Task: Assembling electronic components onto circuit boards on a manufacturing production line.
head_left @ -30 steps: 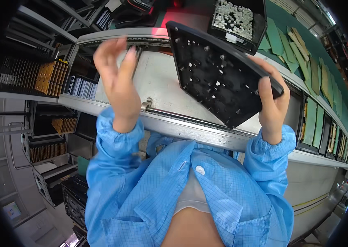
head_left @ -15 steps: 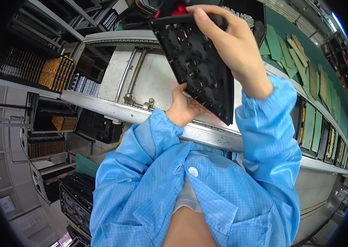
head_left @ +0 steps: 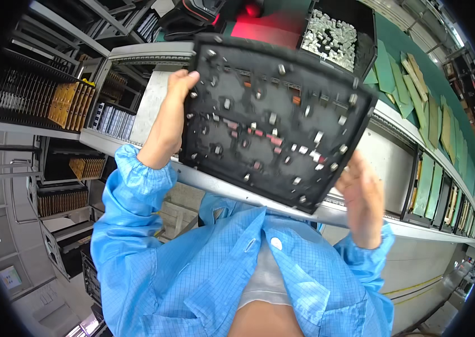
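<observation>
Black panel (head_left: 288,122) turned face-on.
Left hand (head_left: 172,104) now clasps its left edge; right hand (head_left: 363,188), off the top, extends loosely alongside.

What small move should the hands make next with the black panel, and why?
Probably the right hand should close on the black panel at its right edge. The left hand grips the left edge, while the right hand looks open, blurred beside the panel; contact is unclear. A second hold would likely steady it.
</observation>
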Available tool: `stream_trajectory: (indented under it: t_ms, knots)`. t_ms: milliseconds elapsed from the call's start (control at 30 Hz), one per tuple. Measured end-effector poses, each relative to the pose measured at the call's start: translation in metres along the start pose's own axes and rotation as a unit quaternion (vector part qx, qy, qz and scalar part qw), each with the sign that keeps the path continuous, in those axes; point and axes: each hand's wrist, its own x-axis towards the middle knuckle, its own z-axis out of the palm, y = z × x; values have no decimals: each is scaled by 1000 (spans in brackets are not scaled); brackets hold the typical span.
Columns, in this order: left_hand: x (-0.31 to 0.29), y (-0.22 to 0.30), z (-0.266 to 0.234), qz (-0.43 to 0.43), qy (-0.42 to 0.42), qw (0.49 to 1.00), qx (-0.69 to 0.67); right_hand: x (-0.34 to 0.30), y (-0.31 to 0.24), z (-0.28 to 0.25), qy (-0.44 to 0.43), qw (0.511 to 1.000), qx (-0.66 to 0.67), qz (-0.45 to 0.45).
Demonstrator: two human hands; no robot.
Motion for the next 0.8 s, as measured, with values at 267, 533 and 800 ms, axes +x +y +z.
stream_trajectory:
  t_ms: [267,533,800]
  knots:
    - [38,-32,-13,-240,-92,954,154,32,35,-29,52,991,-43,117]
    - [69,-48,-16,-253,-122,946,162,77,63,-44,107,984,-45,137]
    - [61,-19,-29,-200,-215,936,193,64,64,-51,129,983,2,134]
